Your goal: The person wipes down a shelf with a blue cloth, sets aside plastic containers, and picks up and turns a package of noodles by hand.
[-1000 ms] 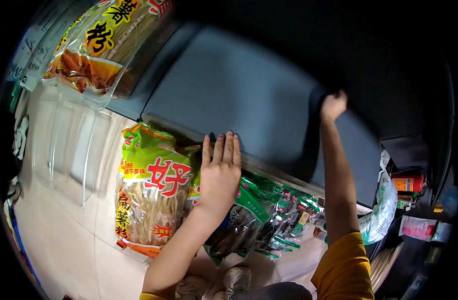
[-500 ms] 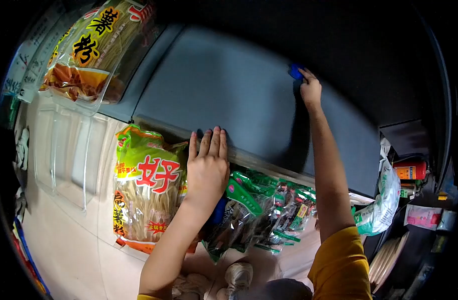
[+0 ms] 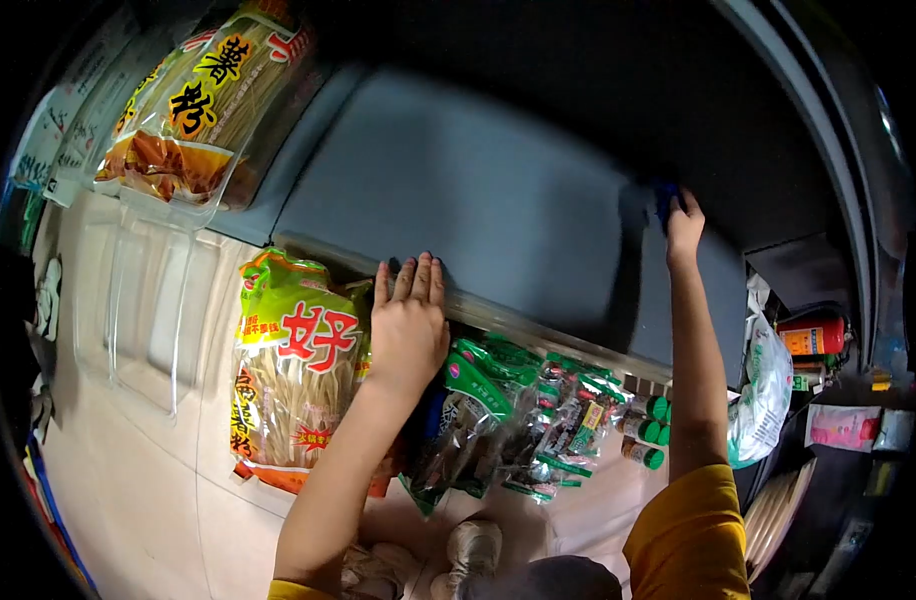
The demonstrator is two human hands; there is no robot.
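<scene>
Pinching a dark blue cloth [image 3: 666,197], the right hand [image 3: 685,228] has its fingers closed on it over the far right part of a grey shelf panel [image 3: 458,170], partly in shadow. The left hand [image 3: 410,330] lies palm down at the panel's near edge, fingers straight and slightly parted, gripping nothing. Just beside it on the left, a green-topped bag of flat noodles [image 3: 303,380] rests on the tiled floor [image 3: 148,480]; to the right lie green-and-clear packets of dark dried food [image 3: 473,410], then green-capped jars [image 3: 642,430]. At upper left, a clear plastic bin [image 3: 203,215] holds bagged noodles [image 3: 193,110]. Beyond the right forearm are a white-and-green bag [image 3: 765,400] and a red container [image 3: 813,336].
</scene>
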